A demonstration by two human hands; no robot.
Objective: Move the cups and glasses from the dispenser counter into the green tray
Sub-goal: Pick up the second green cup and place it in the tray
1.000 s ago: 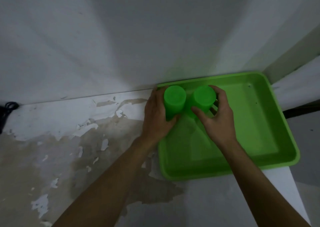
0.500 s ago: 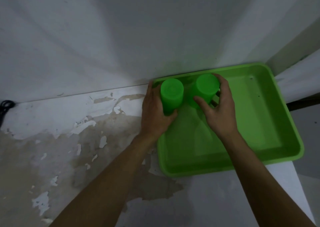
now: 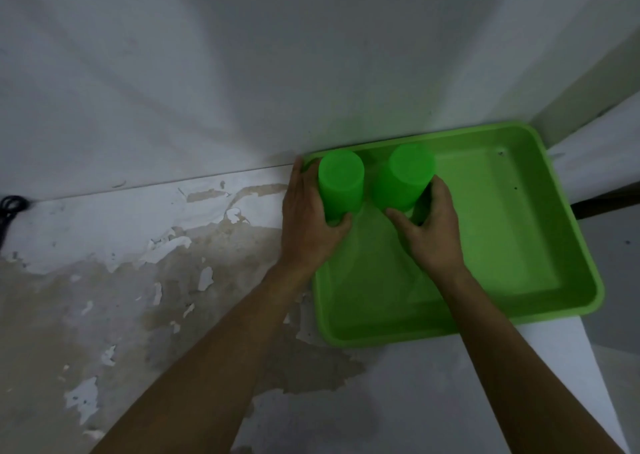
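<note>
A: What lies nearest?

B: Two bare forearms reach forward over a white surface with peeling paint and brown patches. Beyond its near edge sits the green tray, a shallow rectangular one, its far side against the white wall.

A: And the hands?

B: The left hand is at the tray's far left corner, fingers curled round the left green cup, thumb pressed to its near side. The right hand is wrapped round the base of the right green cup, thumb in front, fingers on its right side.

A: How do the cups stand?

B: Both upside down, closed ends up, side by side at the tray's far left end, a narrow gap between them. I cannot tell if their rims touch the tray floor.

A: Anything else?

B: A black cable at the far left edge, by the wall.
</note>
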